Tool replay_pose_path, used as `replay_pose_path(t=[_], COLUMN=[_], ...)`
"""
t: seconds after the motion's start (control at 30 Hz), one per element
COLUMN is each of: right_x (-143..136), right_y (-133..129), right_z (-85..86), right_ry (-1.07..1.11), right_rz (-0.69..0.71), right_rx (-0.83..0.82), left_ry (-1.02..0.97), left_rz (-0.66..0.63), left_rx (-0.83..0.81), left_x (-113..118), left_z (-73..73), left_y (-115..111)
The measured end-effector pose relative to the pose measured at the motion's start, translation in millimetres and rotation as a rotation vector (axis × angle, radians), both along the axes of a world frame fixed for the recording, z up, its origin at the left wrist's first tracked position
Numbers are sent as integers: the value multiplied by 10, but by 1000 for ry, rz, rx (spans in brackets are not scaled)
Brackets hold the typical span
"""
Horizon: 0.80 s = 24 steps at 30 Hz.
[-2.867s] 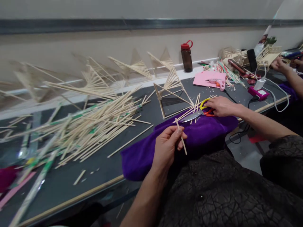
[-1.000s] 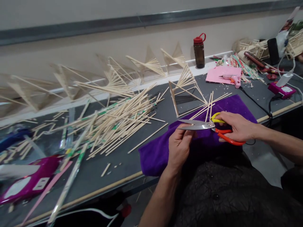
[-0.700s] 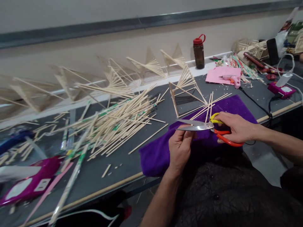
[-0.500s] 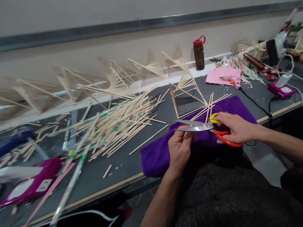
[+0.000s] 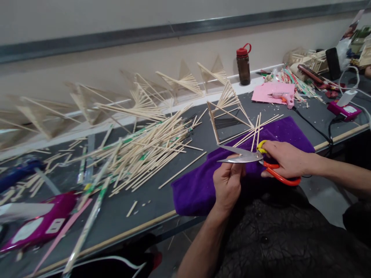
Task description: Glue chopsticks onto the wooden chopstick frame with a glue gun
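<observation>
Scissors (image 5: 248,156) with red and yellow handles are in my right hand (image 5: 286,159), fingers through the loops, blades parted and pointing left. My left hand (image 5: 227,186) is closed in a pinch just below the blades. A pale wooden stick end (image 5: 239,155) shows between the blades above its fingertips; the rest of that stick is hidden in the hand. Beneath both hands lies a purple cloth (image 5: 193,189). Several loose sticks (image 5: 246,136) rest on its far edge, beside a twisted stick frame (image 5: 213,121).
A big pile of wooden sticks (image 5: 156,148) covers the table's middle. More stick frames (image 5: 182,82) lean along the wall. A bottle (image 5: 243,66) stands behind. To the right, a pink glue gun (image 5: 285,99) lies on pink foam; a magenta power strip (image 5: 34,222) is at left.
Both hands and the scissors have shifted slightly to the right and down. The blades still stand parted around the stick end.
</observation>
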State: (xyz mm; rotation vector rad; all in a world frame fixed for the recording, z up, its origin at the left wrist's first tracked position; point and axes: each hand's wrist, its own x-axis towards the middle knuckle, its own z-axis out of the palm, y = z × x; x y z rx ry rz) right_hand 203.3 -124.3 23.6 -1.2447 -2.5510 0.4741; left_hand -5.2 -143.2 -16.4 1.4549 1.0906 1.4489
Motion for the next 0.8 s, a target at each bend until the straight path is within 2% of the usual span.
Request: replay_pose_path(t=[0.2,0.4,0.6,0.8], right_x=[-16,30,90,116], right_y=[-43,-40,-38,-61], right_z=[4,-30,-54,-54], right_ry=[-136,-137,-136,-163], right_rz=[-78,-91,-85,-137], right_rx=[-11,-15,6,73], left_ry=[-18,-23,-46,-108], left_rz=[13,25,20,2], left_rx=[-29,-75,-86,-107], left_x=[32,46,61,79], left_z=[-58,-109,-82,-52], left_y=[-30,-25,-52,-25])
